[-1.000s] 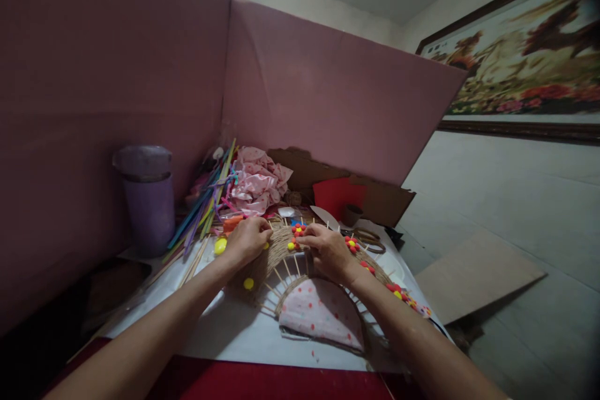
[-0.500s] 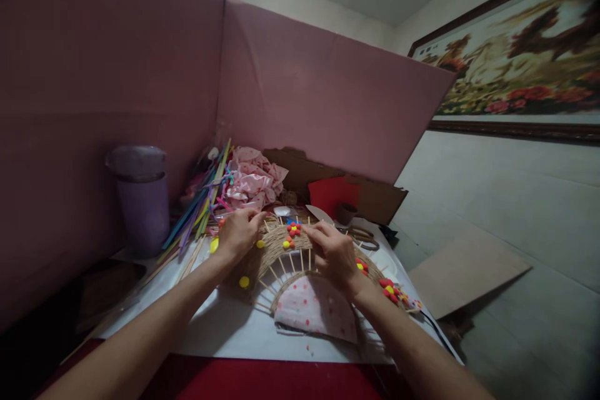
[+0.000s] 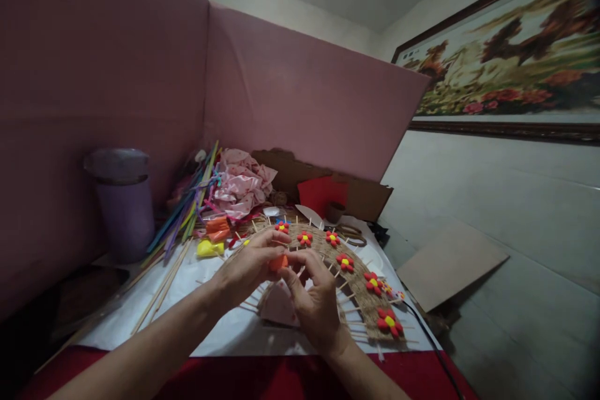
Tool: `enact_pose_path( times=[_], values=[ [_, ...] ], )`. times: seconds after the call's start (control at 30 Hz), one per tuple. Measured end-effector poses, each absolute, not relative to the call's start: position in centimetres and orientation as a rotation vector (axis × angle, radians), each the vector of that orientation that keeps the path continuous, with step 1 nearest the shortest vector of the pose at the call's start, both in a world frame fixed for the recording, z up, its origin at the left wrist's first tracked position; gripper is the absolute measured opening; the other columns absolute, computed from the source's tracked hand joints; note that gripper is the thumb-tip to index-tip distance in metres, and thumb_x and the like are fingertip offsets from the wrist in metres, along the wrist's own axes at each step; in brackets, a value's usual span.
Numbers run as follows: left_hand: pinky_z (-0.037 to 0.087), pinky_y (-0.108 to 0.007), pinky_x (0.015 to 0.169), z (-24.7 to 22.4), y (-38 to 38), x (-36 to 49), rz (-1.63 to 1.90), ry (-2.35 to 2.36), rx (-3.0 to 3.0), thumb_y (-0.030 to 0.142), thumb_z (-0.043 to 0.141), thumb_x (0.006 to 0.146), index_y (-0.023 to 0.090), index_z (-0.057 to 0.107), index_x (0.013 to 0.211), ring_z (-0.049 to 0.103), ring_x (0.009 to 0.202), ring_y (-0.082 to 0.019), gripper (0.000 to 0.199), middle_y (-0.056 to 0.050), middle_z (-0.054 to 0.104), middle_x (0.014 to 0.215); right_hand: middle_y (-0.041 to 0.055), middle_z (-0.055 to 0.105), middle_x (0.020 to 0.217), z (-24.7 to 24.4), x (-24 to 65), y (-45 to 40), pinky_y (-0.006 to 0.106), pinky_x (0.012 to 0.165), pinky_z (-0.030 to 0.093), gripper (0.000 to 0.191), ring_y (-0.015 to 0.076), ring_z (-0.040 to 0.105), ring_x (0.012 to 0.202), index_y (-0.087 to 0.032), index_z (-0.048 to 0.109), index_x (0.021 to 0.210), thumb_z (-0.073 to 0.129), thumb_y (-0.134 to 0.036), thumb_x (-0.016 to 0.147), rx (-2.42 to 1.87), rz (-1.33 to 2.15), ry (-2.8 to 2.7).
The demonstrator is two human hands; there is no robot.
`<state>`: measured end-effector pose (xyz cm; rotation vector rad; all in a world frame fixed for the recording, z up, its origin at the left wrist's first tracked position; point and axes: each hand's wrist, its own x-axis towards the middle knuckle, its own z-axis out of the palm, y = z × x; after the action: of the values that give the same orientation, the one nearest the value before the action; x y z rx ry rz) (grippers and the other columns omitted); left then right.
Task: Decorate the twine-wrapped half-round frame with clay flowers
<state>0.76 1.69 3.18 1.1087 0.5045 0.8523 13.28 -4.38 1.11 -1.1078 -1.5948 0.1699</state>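
Observation:
A small lump of orange clay (image 3: 278, 263) is between my hands, above the woven fan. My left hand (image 3: 248, 265) holds it in the fingertips, and my right hand (image 3: 315, 300) has its thumb and fingers closed on the lump's near side. Beneath them lies the fan-shaped twine weaving (image 3: 357, 275) on thin wooden sticks, its left part mostly hidden by my hands. Red clay flowers (image 3: 345, 263) with yellow centres run along its arc. At its inner curve is a piece of pale dotted cloth (image 3: 276, 306), partly covered by my right hand.
Packs of orange clay (image 3: 217, 229) and yellow clay (image 3: 210, 248) lie left of the fan. Behind are colourful pipe cleaners (image 3: 187, 206), crumpled pink cloth (image 3: 244, 181), red paper (image 3: 322, 195) and scissors (image 3: 352, 235). A purple bin (image 3: 124, 212) stands far left; loose sticks (image 3: 162, 287) lie nearby.
Both hands have come off the fan's upper edge, drawn closer together and toward me. The orange lump now shows between them. The view has shifted slightly right.

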Motion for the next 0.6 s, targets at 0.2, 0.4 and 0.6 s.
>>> enact_pose_path(
  times=[0.2, 0.4, 0.6],
  values=[
    [0.04, -0.022, 0.059, 2.9, 0.8, 0.8, 0.889, 0.571, 1.43, 0.042, 0.056, 0.079, 0.019, 0.054, 0.096, 0.05, 0.065, -0.01, 0.028, 0.0, 0.054, 0.079, 0.0026, 0.058, 0.086, 0.9, 14.0, -4.6, 0.026, 0.062, 0.043, 0.01, 0.0147, 0.053, 0.074, -0.021, 0.06, 0.092, 0.055, -0.02, 0.084, -1.097, 0.192, -1.641],
    [0.035, -0.02, 0.049, 3.4, 0.3, 1.2, 0.907, 0.605, 1.519, 0.048, 0.052, 0.08, 0.017, 0.053, 0.085, 0.044, 0.055, -0.008, 0.031, 0.003, 0.048, 0.068, 0.0027, 0.057, 0.084, 0.5, 14.8, -4.3, 0.027, 0.067, 0.043, 0.008, 0.0145, 0.053, 0.075, -0.02, 0.058, 0.089, 0.051, -0.017, 0.086, -1.054, 0.192, -1.7],
    [0.032, -0.018, 0.042, 2.3, 1.4, 0.7, 0.789, 0.59, 1.565, 0.043, 0.061, 0.075, 0.015, 0.055, 0.08, 0.049, 0.05, -0.009, 0.029, 0.0, 0.056, 0.06, 0.0026, 0.056, 0.081, -0.2, 15.0, -4.2, 0.029, 0.07, 0.043, 0.009, 0.0156, 0.053, 0.076, -0.02, 0.054, 0.085, 0.046, -0.016, 0.088, -1.071, -0.004, -1.743]
  ],
)
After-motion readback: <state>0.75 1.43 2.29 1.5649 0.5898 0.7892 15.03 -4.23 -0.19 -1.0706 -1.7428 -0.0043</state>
